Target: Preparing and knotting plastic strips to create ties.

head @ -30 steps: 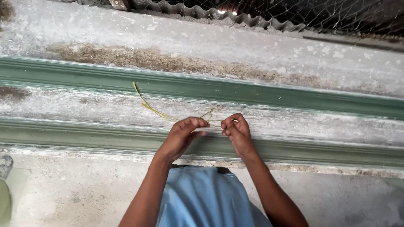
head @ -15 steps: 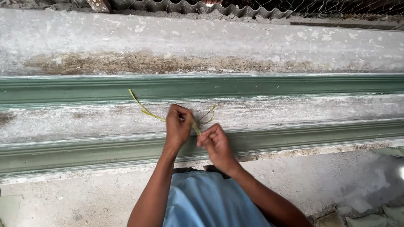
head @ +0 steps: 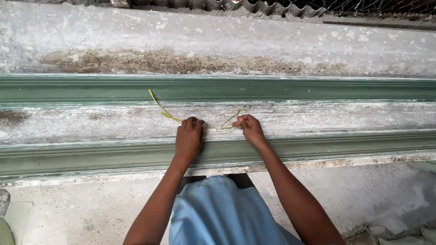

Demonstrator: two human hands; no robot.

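A thin yellow-green leaf strip point(head: 161, 108) lies across a whitewashed step, one end pointing up to the left. My left hand point(head: 189, 138) is closed over the strip near its middle. A hand's width to the right, my right hand point(head: 248, 127) pinches the strip's looped, curling end point(head: 229, 122). The short stretch of strip between the two hands is pulled fairly straight. Both forearms reach up from the bottom of the view, over a light blue garment point(head: 218, 213).
Green painted bands point(head: 318, 89) run left to right above and below the white step. A stained concrete ledge point(head: 181, 41) lies beyond, with corrugated sheet and wire mesh point(head: 363, 7) at the top edge. Rough concrete floor point(head: 68, 208) spreads below.
The hands have drawn apart: the left shifted slightly down, the right moved right and up, stretching the strip between them. The camera view also levelled out.
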